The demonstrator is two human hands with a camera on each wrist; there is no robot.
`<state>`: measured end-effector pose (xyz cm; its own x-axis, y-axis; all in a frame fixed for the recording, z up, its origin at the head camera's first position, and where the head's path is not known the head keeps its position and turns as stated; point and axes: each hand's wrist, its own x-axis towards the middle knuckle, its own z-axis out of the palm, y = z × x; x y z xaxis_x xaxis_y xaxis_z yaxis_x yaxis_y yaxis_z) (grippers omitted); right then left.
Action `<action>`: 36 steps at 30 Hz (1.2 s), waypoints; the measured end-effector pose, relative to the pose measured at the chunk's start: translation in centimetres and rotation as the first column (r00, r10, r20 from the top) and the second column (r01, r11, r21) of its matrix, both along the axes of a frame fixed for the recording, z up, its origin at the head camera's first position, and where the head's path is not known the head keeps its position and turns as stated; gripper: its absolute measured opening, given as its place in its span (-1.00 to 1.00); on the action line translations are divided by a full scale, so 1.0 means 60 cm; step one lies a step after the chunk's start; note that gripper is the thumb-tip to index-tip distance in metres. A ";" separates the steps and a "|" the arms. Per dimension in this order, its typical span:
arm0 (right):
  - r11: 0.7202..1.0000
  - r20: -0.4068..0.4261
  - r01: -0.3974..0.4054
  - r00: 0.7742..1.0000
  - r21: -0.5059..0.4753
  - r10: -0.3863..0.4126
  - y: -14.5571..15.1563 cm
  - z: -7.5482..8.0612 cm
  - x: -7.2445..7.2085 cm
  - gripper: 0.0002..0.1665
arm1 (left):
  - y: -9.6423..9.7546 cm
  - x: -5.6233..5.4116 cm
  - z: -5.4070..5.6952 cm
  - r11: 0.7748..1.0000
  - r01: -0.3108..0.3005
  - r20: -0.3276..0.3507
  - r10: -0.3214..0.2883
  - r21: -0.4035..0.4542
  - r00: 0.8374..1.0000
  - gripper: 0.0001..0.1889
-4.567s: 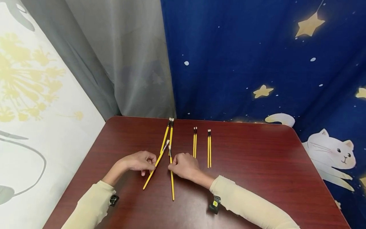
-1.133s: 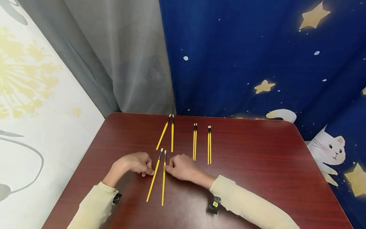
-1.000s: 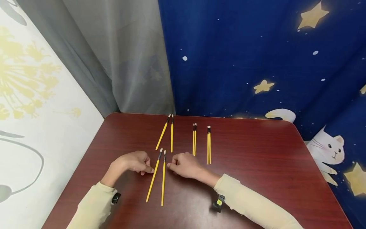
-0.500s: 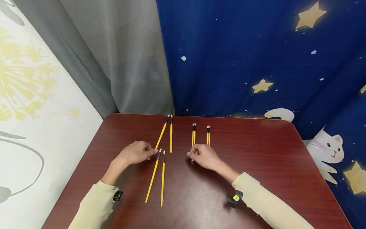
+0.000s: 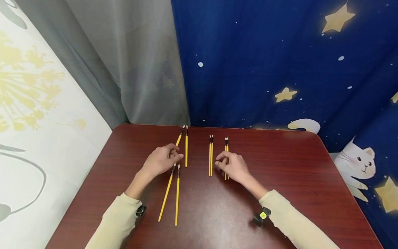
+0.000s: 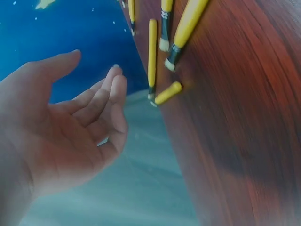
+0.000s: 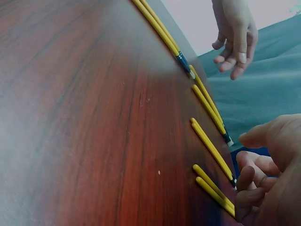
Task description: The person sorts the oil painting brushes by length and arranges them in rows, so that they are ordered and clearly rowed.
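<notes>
Several yellow-handled paintbrushes with black ferrules and pale bristles lie on the table. My left hand [image 5: 161,159], fingers loosely bent and holding nothing, hovers over the slanted back-left paintbrush [image 5: 179,139] and hides its lower part. Just right of it lies a straight paintbrush [image 5: 186,152]. Nearer me are a tilted paintbrush [image 5: 166,199] and an almost straight paintbrush [image 5: 177,200]. My right hand [image 5: 234,167] is above the right-hand paintbrush pair [image 5: 226,148], covering its middle. In the right wrist view, the right hand's fingers [image 7: 251,176] curl loosely around nothing.
A middle paintbrush pair [image 5: 210,159] lies side by side between my hands. The dark red wooden table [image 5: 295,193] meets a grey curtain [image 5: 149,76] and a blue star-patterned curtain [image 5: 242,69] at its back edge. A white patterned wall covering [image 5: 37,148] stands left.
The two front-left paintbrushes have come towards me, off the back pair, and been let go. Lately my left hand has risen away and right; my right hand has moved right, past the middle pair.
</notes>
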<state>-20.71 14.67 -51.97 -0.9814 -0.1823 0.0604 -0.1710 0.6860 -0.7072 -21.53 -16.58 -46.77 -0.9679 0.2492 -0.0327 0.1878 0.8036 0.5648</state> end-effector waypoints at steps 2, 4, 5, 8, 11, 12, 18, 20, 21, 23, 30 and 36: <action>1.000 -0.014 0.013 1.000 0.005 -0.013 0.002 0.000 -0.002 -0.86 | 0.011 -0.002 -0.001 1.000 -0.001 -0.005 0.001 0.014 1.000 -0.50; 1.000 -0.027 0.026 0.999 0.009 -0.026 0.003 -0.001 -0.005 -0.86 | 0.023 -0.004 -0.003 1.000 -0.005 -0.009 0.005 0.025 1.000 -0.48; 0.999 -0.033 0.034 0.999 0.011 -0.033 0.003 -0.001 -0.007 -0.87 | 0.028 -0.006 -0.004 0.999 -0.006 -0.011 0.007 0.032 1.000 -0.47; 0.998 -0.056 0.064 0.996 0.015 -0.063 0.001 -0.003 -0.015 -0.87 | 0.044 -0.010 -0.006 0.999 -0.007 -0.016 0.007 0.052 1.000 -0.46; 0.995 -0.069 0.094 0.993 0.019 -0.092 -0.004 -0.005 -0.023 -0.84 | 0.059 -0.014 -0.007 0.997 -0.016 -0.013 0.017 0.080 1.000 -0.46; 0.994 -0.071 0.104 0.992 0.023 -0.102 -0.006 -0.005 -0.025 -0.83 | 0.063 -0.015 -0.008 0.996 -0.018 -0.010 0.019 0.087 1.000 -0.46; 0.984 -0.072 0.163 0.985 0.068 -0.158 -0.017 -0.009 -0.036 -0.80 | 0.101 -0.025 -0.020 0.999 -0.007 0.018 0.007 0.050 1.000 -0.41; 0.979 -0.067 0.179 0.983 0.095 -0.173 -0.022 -0.008 -0.041 -0.81 | 0.114 -0.028 -0.025 1.000 -0.001 0.023 0.001 0.023 1.000 -0.40; 0.976 -0.062 0.187 0.982 0.111 -0.181 -0.024 -0.008 -0.044 -0.83 | 0.121 -0.029 -0.026 1.000 -0.001 0.027 0.001 0.005 1.000 -0.42; 0.968 -0.055 0.206 0.978 0.142 -0.200 -0.031 -0.006 -0.051 -0.86 | 0.133 -0.030 -0.029 0.999 0.001 0.033 0.000 -0.041 0.999 -0.46; 0.929 -0.053 0.269 0.963 0.253 -0.265 -0.050 0.001 -0.077 -0.72 | 0.173 -0.036 -0.038 0.974 0.016 -0.006 -0.018 -0.226 1.000 -0.66; 0.919 -0.059 0.245 0.969 0.309 -0.239 -0.060 -0.001 -0.092 -0.74 | 0.191 -0.054 -0.045 0.954 0.029 0.008 -0.027 -0.299 1.000 -0.65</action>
